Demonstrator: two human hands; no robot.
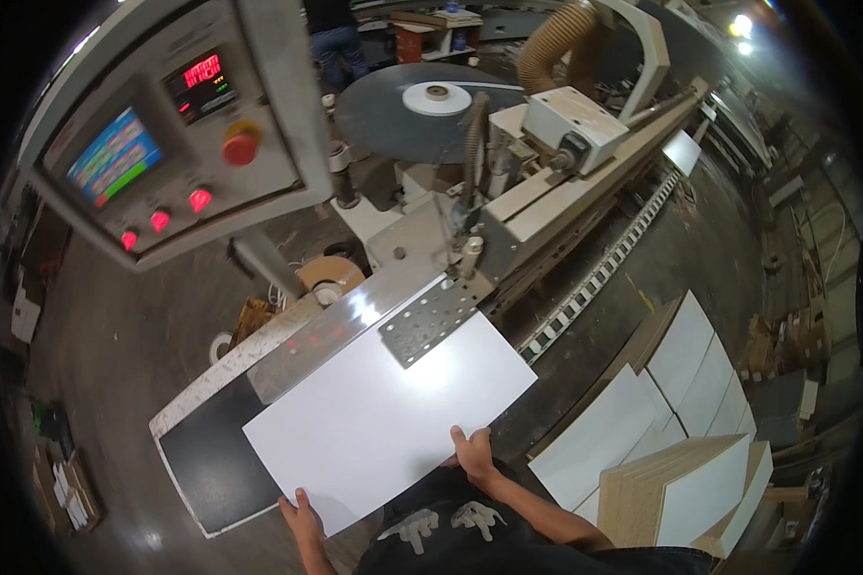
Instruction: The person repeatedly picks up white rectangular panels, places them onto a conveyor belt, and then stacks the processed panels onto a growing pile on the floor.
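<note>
A white rectangular panel (374,422) lies flat on the infeed table of an edge-banding machine (537,206), its far long edge along the metal guide (316,350). My left hand (303,520) grips the panel's near left corner, thumb on top. With its thumb over the near long edge, my right hand (474,452) holds the panel farther right; the fingers beneath are partly hidden. A perforated metal plate (431,328) overlaps the far right part of the panel.
A control box (177,125) with a screen and red stop button (241,144) hangs at upper left. Behind the machine sits a round dark reel table (422,110). Stacked white-faced boards (676,494) stand close on my right. A chain conveyor (604,268) runs toward upper right.
</note>
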